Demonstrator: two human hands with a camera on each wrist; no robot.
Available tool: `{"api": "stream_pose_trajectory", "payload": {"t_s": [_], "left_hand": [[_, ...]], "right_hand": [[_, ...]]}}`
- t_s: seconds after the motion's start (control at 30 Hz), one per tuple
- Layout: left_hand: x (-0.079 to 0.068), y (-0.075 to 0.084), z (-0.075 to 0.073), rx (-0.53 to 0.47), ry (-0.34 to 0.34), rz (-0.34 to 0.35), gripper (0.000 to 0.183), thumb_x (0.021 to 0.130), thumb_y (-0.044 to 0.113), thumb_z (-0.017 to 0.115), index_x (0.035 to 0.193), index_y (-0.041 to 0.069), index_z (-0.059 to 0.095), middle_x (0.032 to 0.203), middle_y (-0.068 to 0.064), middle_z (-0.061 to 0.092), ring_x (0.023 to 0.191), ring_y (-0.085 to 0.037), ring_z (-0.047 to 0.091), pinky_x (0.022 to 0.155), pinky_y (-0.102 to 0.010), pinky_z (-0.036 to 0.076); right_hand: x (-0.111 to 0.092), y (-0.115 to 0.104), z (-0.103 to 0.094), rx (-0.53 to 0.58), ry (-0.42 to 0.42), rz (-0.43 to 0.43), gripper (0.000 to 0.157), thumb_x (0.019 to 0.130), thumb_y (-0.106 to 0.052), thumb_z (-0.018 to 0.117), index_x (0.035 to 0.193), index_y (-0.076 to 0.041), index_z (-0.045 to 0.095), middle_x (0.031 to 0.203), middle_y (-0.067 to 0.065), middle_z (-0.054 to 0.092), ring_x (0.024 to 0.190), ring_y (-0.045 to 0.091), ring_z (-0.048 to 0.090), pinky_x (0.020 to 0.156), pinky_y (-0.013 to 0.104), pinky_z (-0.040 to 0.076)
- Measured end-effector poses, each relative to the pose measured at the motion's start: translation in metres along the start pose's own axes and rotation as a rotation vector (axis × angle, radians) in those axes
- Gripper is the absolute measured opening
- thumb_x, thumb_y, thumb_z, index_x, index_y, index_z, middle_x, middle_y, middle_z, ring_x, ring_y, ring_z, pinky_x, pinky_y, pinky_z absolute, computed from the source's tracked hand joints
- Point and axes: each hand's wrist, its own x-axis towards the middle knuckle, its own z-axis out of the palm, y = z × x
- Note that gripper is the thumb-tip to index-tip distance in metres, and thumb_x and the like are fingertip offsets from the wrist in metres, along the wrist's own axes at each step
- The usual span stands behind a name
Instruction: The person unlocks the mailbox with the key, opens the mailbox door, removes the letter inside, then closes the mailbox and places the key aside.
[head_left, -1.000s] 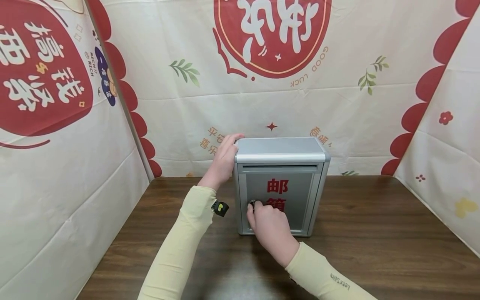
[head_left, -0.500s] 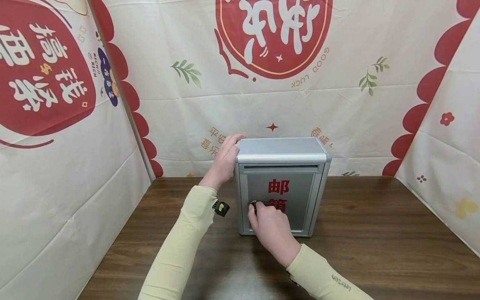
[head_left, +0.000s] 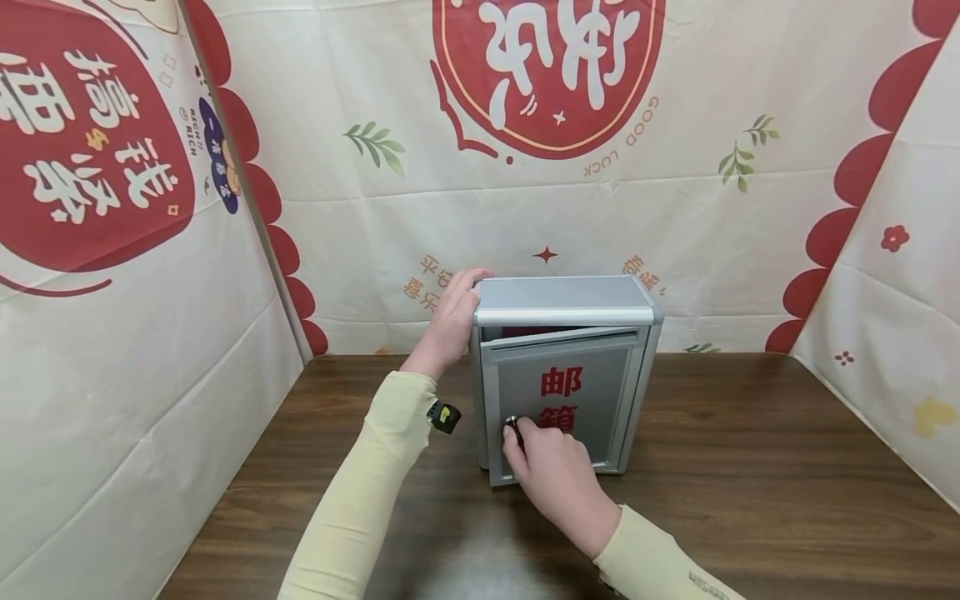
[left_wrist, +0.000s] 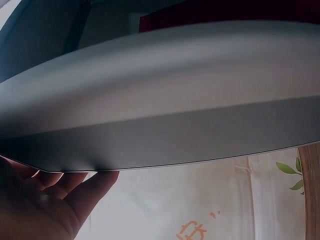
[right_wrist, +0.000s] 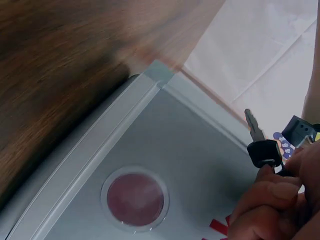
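A grey metal mailbox [head_left: 566, 292] with red characters stands on the table. Its front door [head_left: 517, 379] is ajar at the left, and something dark red [left_wrist: 225, 12] shows inside. My left hand [head_left: 450, 321] rests against the mailbox's upper left side, fingertips at the back edge of its top. With my right hand [head_left: 558, 475] I pinch a key at the door's left edge; its blade is hidden. A second black-headed key [right_wrist: 264, 150], blade bare, dangles by the fingers. Low on the door is a round window [right_wrist: 135, 200].
The mailbox stands on a dark wooden table [head_left: 750, 433]. Printed white cloth [head_left: 675, 225] walls in the table at the back and both sides.
The door has swung out from flush to slightly ajar, its left edge coming toward me. My right hand has moved a little nearer with it. The left hand has stayed in place.
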Motion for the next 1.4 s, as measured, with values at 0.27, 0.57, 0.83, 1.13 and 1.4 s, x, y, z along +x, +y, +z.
{"api": "stream_pose_trajectory", "payload": {"t_s": [0.27, 0.57, 0.83, 1.13, 1.4], "left_hand": [[0.002, -0.001, 0.001, -0.009, 0.013, 0.015, 0.048, 0.093, 0.02, 0.026, 0.132, 0.006, 0.05, 0.136, -0.005, 0.043, 0.121, -0.016, 0.04, 0.103, -0.039, 0.032], [0.002, -0.001, 0.002, 0.002, 0.014, 0.03, 0.049, 0.093, 0.019, 0.025, 0.132, 0.002, 0.049, 0.135, -0.008, 0.044, 0.121, -0.017, 0.04, 0.102, -0.039, 0.032], [0.002, 0.0, 0.001, 0.004, 0.025, 0.032, 0.049, 0.093, 0.018, 0.026, 0.132, 0.001, 0.049, 0.134, -0.008, 0.044, 0.119, -0.018, 0.041, 0.101, -0.038, 0.033], [0.0, 0.001, -0.002, -0.002, 0.017, 0.014, 0.048, 0.093, 0.018, 0.026, 0.134, 0.003, 0.048, 0.135, -0.008, 0.043, 0.121, -0.018, 0.04, 0.101, -0.039, 0.033], [0.0, 0.002, 0.001, 0.007, 0.005, 0.019, 0.048, 0.093, 0.017, 0.026, 0.134, 0.003, 0.047, 0.135, -0.008, 0.043, 0.121, -0.018, 0.04, 0.102, -0.039, 0.033]], "right_hand": [[-0.014, 0.01, -0.013, 0.026, -0.033, -0.105, 0.033, 0.095, -0.024, 0.054, 0.065, -0.023, 0.041, 0.048, -0.013, 0.03, 0.041, 0.001, 0.03, 0.039, 0.023, 0.03], [-0.033, 0.025, -0.029, 0.056, -0.027, -0.206, 0.031, 0.092, -0.021, 0.059, 0.068, -0.025, 0.041, 0.052, -0.018, 0.025, 0.045, -0.004, 0.025, 0.04, 0.018, 0.025], [-0.053, 0.044, -0.05, 0.085, 0.04, -0.316, 0.026, 0.088, -0.015, 0.061, 0.073, -0.027, 0.044, 0.062, -0.021, 0.028, 0.051, -0.005, 0.028, 0.046, 0.013, 0.027], [-0.061, 0.055, -0.076, 0.101, 0.217, -0.336, 0.016, 0.083, -0.032, 0.061, 0.091, -0.018, 0.057, 0.086, -0.014, 0.047, 0.063, -0.002, 0.042, 0.052, 0.013, 0.037], [-0.031, 0.025, -0.108, 0.147, 0.655, -0.595, 0.048, 0.088, -0.038, 0.054, 0.102, 0.008, 0.057, 0.1, 0.025, 0.052, 0.089, 0.035, 0.048, 0.084, 0.031, 0.038]]}}
